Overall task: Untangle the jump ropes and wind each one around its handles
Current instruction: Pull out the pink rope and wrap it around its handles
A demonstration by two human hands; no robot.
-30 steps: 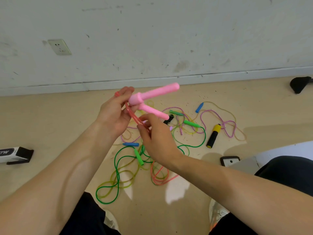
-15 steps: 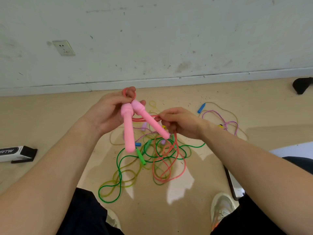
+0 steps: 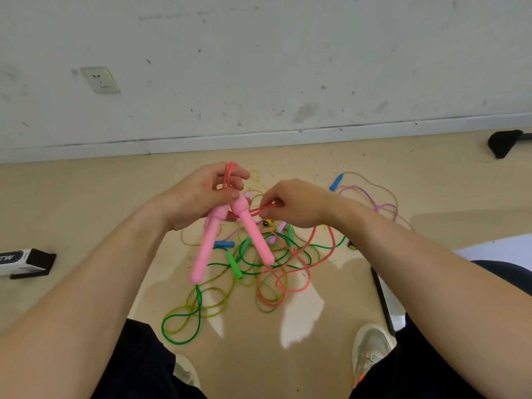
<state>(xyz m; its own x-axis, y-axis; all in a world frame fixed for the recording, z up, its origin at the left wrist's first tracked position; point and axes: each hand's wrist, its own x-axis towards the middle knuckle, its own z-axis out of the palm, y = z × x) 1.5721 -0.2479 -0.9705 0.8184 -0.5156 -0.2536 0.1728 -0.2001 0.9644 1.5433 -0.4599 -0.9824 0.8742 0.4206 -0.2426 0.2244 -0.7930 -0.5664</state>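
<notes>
Pink rope (image 3: 259, 211): my left hand (image 3: 198, 197) grips both handles (image 3: 205, 249) by their tops, with a loop sticking up above its fingers. My right hand (image 3: 299, 205) pinches the rope just beside them. Winding seems begun; the next wrap needs slack pulled clear of the tangle (image 3: 276, 254).

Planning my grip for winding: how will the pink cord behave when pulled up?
Probably floppy: the pink cord lies in loose loops on the floor. Likely to snag, since it crosses the green rope. Seemingly light: the right hand merely pinches it.
</notes>
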